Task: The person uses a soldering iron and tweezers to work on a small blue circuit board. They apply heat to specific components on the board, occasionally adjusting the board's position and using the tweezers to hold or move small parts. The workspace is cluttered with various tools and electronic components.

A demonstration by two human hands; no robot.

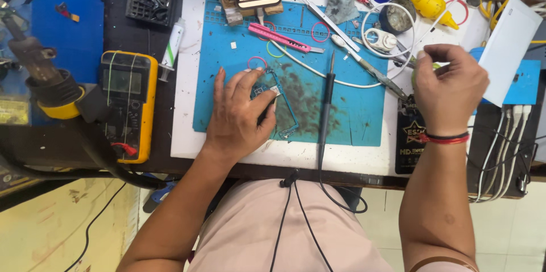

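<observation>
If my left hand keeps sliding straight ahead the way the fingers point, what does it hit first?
Probably the pink rubber band just beyond the fingertips of the left hand, which rests on the circuit board; height is unclear.

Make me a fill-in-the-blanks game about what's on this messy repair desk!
1. The left hand presses a circuit board onto a mat coloured ____.
2. The meter beside the mat has a case coloured ____.
3. The right hand wears a red and black band on its ____.
4. The pink cutter lies ____ the mat.

Missing words: blue; yellow; wrist; on
</observation>
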